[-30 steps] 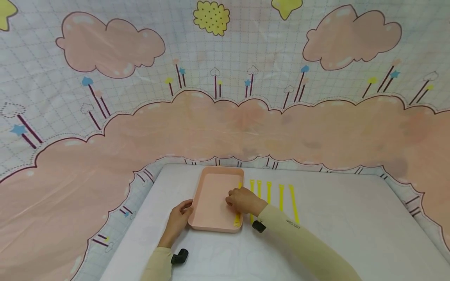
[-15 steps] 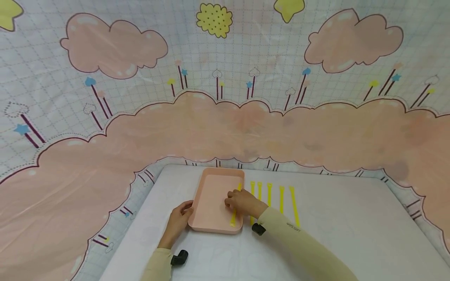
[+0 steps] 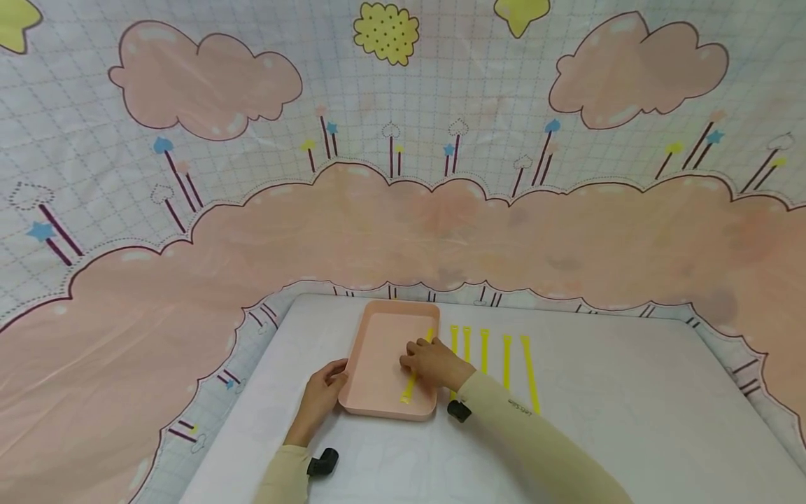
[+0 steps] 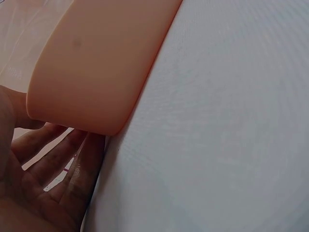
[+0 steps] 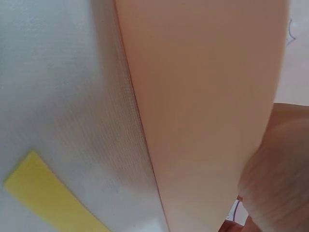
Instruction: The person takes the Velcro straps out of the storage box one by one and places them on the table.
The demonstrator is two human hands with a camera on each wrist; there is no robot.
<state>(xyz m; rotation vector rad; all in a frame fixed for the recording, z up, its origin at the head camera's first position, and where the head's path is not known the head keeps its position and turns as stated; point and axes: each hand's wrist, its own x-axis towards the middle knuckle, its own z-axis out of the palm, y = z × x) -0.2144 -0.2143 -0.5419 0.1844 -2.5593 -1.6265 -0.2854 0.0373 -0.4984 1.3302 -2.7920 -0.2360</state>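
Observation:
A shallow pink tray [image 3: 384,357] stands on the white table, and its outer wall [image 4: 91,67] fills much of the left wrist view. My left hand [image 3: 320,395] rests against the tray's left side, thumb and fingers touching the wall near the front corner. Over the tray's right rim reaches my right hand [image 3: 436,364], its fingers curled down inside around a flat yellow strip [image 3: 406,393] with widened ends. That strip lies slanted, its middle hidden under the hand. In the right wrist view the tray wall blocks sight of the fingertips.
Several similar yellow strips lie roughly parallel right of the tray, the outermost strip [image 3: 530,371] slightly slanted. A strip's end [image 5: 53,193] shows beside the tray in the right wrist view. Behind the white table [image 3: 630,406] hangs a patterned cloth [image 3: 441,231].
My right hand has shifted slightly left inside the tray. The near end of the strip under it has swung left, away from the right wall. My left hand stays at the tray's side.

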